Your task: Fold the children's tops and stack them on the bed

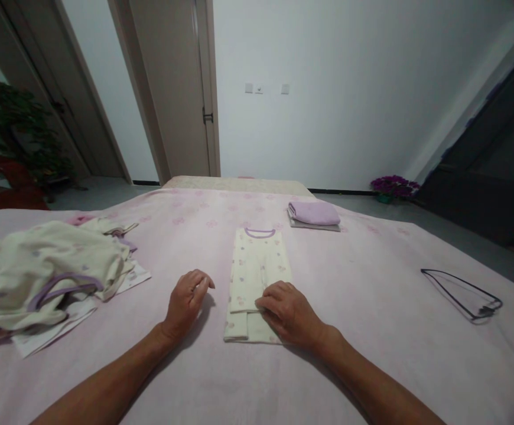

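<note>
Head view: cream printed cotton shirt with lilac neckband [250,265], folded to a narrow rectangle, centre, neck at 12 o'clock. Right hand [290,313] on its lower right, fingers bunched narrow; left hand [188,301] half-curled, unloaded, at 8 o'clock. Likely light, floppy, non-fragile; best held by both lower corners.

No text, label, brand, number or sign is reading legibly anywhere in view.
</note>
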### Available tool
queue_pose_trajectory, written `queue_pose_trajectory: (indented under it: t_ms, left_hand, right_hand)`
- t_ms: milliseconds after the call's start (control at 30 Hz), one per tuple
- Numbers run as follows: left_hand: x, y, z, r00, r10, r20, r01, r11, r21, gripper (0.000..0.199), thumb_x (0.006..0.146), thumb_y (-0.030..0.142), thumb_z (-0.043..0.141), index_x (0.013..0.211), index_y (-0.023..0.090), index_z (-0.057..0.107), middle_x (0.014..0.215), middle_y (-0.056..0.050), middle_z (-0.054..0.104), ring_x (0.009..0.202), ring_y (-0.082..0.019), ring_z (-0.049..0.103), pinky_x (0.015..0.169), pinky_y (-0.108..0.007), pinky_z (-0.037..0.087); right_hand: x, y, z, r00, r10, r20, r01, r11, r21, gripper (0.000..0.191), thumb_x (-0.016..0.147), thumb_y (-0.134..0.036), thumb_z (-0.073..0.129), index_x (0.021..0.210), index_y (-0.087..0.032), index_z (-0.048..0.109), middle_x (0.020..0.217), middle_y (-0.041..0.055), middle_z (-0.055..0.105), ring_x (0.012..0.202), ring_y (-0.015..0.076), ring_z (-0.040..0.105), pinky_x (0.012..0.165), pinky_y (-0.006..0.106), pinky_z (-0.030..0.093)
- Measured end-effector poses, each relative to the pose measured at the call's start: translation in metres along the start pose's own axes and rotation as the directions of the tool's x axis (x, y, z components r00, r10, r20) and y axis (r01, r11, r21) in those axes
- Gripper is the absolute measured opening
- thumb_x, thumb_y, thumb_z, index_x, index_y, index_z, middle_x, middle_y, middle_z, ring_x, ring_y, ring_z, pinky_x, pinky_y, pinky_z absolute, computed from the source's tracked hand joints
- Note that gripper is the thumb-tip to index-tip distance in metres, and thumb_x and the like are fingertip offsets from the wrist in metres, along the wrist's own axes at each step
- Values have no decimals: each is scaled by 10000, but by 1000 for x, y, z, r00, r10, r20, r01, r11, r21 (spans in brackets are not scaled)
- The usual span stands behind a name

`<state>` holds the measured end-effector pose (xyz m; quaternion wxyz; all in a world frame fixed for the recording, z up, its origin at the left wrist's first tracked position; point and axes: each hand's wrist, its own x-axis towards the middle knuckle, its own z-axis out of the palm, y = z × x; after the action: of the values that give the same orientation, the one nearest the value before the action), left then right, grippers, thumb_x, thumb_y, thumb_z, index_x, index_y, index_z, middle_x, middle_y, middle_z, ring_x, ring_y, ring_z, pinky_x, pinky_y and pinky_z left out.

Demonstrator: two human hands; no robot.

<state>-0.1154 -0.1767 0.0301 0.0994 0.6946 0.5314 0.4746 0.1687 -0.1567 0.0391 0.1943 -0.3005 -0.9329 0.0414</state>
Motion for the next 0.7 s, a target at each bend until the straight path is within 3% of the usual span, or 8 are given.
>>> queue_pose_trajectory:
  t_ms: [167,300,400,500,567,633,700]
  left_hand:
    - [-4,4,9,987,93,133,-108,988,107,298,984,239,405,786,203,625,769,-40,645,776,-191,579,793,-364,445]
    - [-5,9,14,934,229,273,-251,967,50,227,967,218,456,889,203,668,872,-47,676,870,-197,596,845,-363,440]
    - [-6,12,15,882,291,370,-329,944,40,201,954,220,484,923,207,682,924,-53,674,907,-204,593,854,-362,438]
    - [-7,13,17,862,279,424,-331,942,54,196,954,219,482,907,196,671,921,-58,660,888,-201,587,827,-347,449]
    - [-8,12,18,864,270,424,-325,944,63,211,967,221,465,901,191,664,910,-60,654,881,-199,585,818,-343,454]
    - [-7,12,19,865,285,413,-341,938,68,222,979,225,457,899,192,661,906,-60,657,889,-200,588,835,-352,454]
    - [-6,14,21,870,308,385,-358,932,64,212,985,226,468,898,195,659,921,-59,666,907,-200,594,857,-362,449]
  right_hand:
    - [4,3,11,996,-72,-56,66,992,-106,178,974,-186,517,864,-201,657,883,54,641,800,179,502,742,323,359]
    - [3,5,16,992,-96,-79,87,991,-102,213,974,-170,514,809,-187,646,826,46,635,746,169,492,695,318,341]
    - [2,5,15,993,-81,-91,77,996,-44,217,974,-171,515,809,-189,656,826,47,650,743,165,518,694,315,357]
    - [-1,13,9,985,8,-175,15,991,130,189,979,-218,519,887,-198,683,864,53,681,813,173,582,756,316,411]
    - [-7,26,4,940,192,-281,-110,953,283,210,983,-260,502,930,-199,696,910,66,698,871,185,616,803,322,448]
    - [-15,44,0,829,435,-351,-263,858,442,243,971,-312,498,946,-195,710,935,77,708,879,195,636,790,321,480]
    - [-24,63,-2,706,630,-324,-381,723,576,284,938,-379,517,955,-182,721,894,77,713,819,196,647,722,310,501]
